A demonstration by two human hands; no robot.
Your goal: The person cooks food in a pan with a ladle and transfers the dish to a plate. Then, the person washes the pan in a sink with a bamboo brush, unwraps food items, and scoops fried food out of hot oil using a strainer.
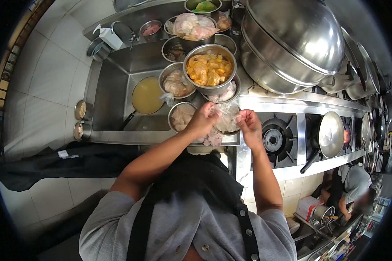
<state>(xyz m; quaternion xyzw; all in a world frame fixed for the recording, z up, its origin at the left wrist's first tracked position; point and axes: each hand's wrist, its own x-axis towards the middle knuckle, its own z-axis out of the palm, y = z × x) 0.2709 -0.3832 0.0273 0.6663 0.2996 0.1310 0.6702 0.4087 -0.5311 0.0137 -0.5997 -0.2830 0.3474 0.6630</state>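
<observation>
Beside the burner (273, 139), our left hand (202, 121) and right hand (251, 128) pinch a plastic bag (226, 116) from opposite sides, presumably spreading it.

A pan of cloudy yellow liquid (148, 93) sits in the steel sink (111, 102), its dark handle against the side. A white pump bottle (111, 39) stands near the sink's far corner. A large domed steamer (287, 48) rises behind the stove, where a wok (331, 135) rests beside an orange glow, perhaps flame. Beyond, a person in grey (356, 182) bends near a red-and-white box (308, 206).
</observation>
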